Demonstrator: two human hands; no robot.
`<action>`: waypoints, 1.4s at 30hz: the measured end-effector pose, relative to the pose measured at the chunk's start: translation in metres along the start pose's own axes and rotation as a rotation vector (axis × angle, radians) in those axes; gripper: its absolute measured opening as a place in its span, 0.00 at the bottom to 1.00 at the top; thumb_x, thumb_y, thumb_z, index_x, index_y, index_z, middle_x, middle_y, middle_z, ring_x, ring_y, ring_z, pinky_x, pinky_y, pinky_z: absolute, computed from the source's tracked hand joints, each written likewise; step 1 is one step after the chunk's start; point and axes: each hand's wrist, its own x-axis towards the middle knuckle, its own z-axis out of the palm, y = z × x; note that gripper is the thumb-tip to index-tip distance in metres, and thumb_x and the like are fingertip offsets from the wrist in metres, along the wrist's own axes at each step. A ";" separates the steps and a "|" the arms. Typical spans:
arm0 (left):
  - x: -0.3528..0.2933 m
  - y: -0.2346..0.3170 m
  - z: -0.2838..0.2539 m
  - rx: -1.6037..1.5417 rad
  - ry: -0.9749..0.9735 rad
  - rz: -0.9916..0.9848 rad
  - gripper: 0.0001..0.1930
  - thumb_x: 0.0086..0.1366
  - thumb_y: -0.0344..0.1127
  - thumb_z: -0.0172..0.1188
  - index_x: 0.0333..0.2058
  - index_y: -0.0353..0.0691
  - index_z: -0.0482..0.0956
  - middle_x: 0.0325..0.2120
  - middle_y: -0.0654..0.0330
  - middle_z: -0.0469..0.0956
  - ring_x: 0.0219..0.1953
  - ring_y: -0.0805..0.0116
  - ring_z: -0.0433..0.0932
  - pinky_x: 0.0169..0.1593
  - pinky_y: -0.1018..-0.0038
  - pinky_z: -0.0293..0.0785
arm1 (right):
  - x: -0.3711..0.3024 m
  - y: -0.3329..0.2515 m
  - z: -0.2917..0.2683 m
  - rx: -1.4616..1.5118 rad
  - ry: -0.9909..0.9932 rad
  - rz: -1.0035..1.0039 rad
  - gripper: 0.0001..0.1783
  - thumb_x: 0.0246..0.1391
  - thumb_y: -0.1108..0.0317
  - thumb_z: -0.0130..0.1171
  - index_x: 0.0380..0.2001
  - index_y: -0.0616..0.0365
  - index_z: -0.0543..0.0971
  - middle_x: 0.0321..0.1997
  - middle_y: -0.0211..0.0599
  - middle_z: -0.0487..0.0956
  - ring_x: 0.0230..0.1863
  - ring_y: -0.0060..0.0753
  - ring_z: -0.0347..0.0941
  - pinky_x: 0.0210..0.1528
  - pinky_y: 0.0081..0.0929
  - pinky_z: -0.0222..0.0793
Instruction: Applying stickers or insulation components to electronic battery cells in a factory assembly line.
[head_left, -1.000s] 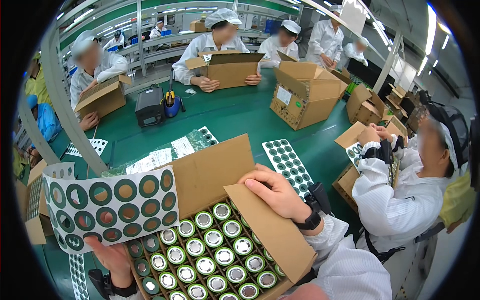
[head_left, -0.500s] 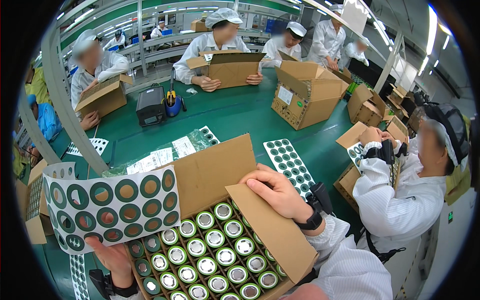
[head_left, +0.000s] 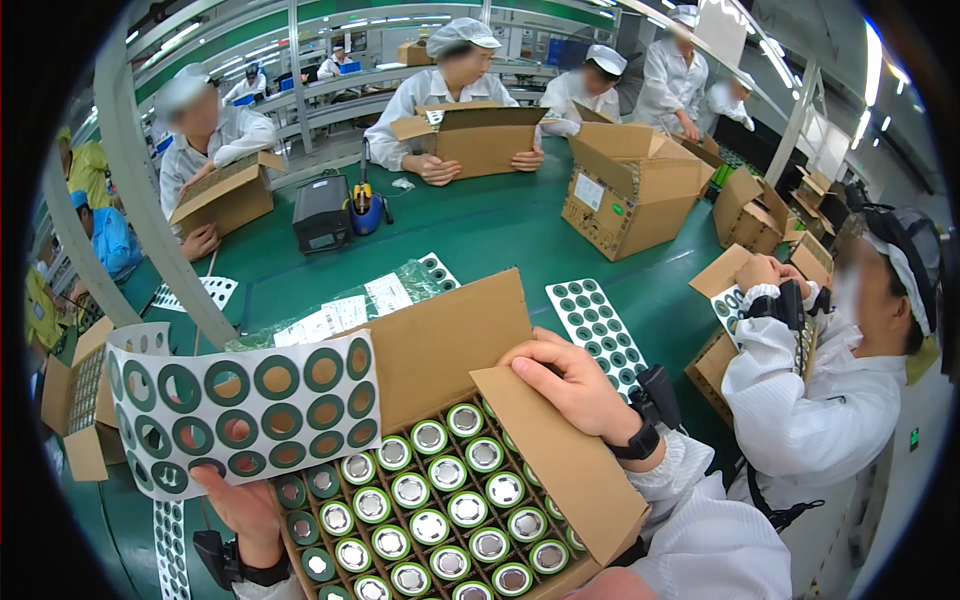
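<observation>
Both hands at one open carton (head_left: 450, 335), near the lower middle of the view, between the forearms. Carton: plain brown board, far flap upright, right flap (head_left: 560, 465) slanting outward. Inside, a brown divider grid (head_left: 384, 467) with cylindrical cells (head_left: 429, 528) standing on end, one per compartment. Most show bright metal tops with a light green rim; several along the left side carry darker green rings (head_left: 292, 490) on top.

Ring sheet (head_left: 255, 402): white backing, rows of dark green rings with open centres; surroundings visible through the openings. Sheet stands roughly upright above the carton's left side, bowed, its left end curling back.

Left hand (head_left: 242, 510): partly open, palm largely turned up, one digit on the front of the sheet at its lower edge. Sheet held there; remaining fingers partly hidden, their exact placement cannot be told. Dark strap at the wrist.

Right hand (head_left: 572, 388): half closed, digits bent over the upper corner of the right flap, holding it. Fingertips out of sight; firmness of grip cannot be told.

Nearby on the green table (head_left: 470, 235): a flat second ring sheet (head_left: 597, 335) just beyond the right hand; a translucent green bag (head_left: 410, 270) with white labels behind the upright sheet.
</observation>
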 end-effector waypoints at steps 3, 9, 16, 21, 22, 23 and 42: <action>0.001 0.002 -0.015 -0.403 -0.188 -0.188 0.31 0.62 0.57 0.48 0.59 0.48 0.57 0.57 0.60 0.62 0.58 0.57 0.60 0.61 0.53 0.54 | 0.003 0.004 0.003 -0.006 0.015 -0.027 0.09 0.57 0.69 0.50 0.35 0.62 0.77 0.33 0.35 0.71 0.36 0.26 0.68 0.39 0.21 0.63; -0.001 -0.019 -0.004 0.295 -0.016 -0.122 0.28 0.67 0.55 0.40 0.57 0.42 0.59 0.54 0.58 0.65 0.56 0.60 0.63 0.60 0.58 0.56 | -0.006 -0.020 -0.007 0.003 0.098 0.047 0.08 0.56 0.73 0.48 0.31 0.66 0.75 0.34 0.35 0.71 0.37 0.26 0.68 0.40 0.19 0.62; 0.000 0.003 0.013 0.345 -0.165 0.017 0.20 0.71 0.40 0.35 0.53 0.32 0.64 0.50 0.58 0.68 0.52 0.69 0.65 0.55 0.73 0.60 | -0.001 -0.008 0.008 0.110 0.037 0.094 0.09 0.58 0.73 0.46 0.29 0.66 0.74 0.32 0.30 0.69 0.33 0.20 0.64 0.37 0.16 0.58; 0.001 0.010 0.024 0.405 -0.176 0.058 0.21 0.71 0.43 0.34 0.53 0.33 0.62 0.50 0.57 0.69 0.52 0.69 0.67 0.54 0.72 0.63 | 0.000 -0.007 0.012 0.139 0.045 0.104 0.09 0.58 0.74 0.45 0.28 0.67 0.73 0.30 0.30 0.69 0.32 0.20 0.64 0.37 0.16 0.58; 0.002 0.012 0.030 0.389 -0.173 0.055 0.20 0.71 0.40 0.35 0.53 0.32 0.64 0.50 0.58 0.69 0.51 0.69 0.66 0.54 0.73 0.61 | -0.002 -0.003 0.005 0.125 0.055 0.111 0.09 0.58 0.73 0.45 0.29 0.66 0.73 0.30 0.31 0.70 0.33 0.20 0.64 0.38 0.16 0.58; 0.001 0.013 0.033 0.502 -0.156 0.077 0.20 0.71 0.40 0.35 0.53 0.32 0.64 0.50 0.58 0.69 0.52 0.69 0.66 0.54 0.73 0.61 | -0.002 0.000 0.004 0.126 0.049 0.102 0.09 0.59 0.73 0.45 0.29 0.67 0.73 0.30 0.31 0.70 0.33 0.20 0.64 0.38 0.16 0.58; 0.039 0.134 -0.010 -0.185 0.250 0.565 0.25 0.69 0.52 0.37 0.56 0.41 0.60 0.53 0.57 0.66 0.54 0.63 0.67 0.56 0.63 0.63 | 0.001 0.005 0.007 0.161 -0.049 0.012 0.13 0.63 0.68 0.43 0.32 0.64 0.73 0.29 0.27 0.71 0.32 0.16 0.63 0.39 0.15 0.59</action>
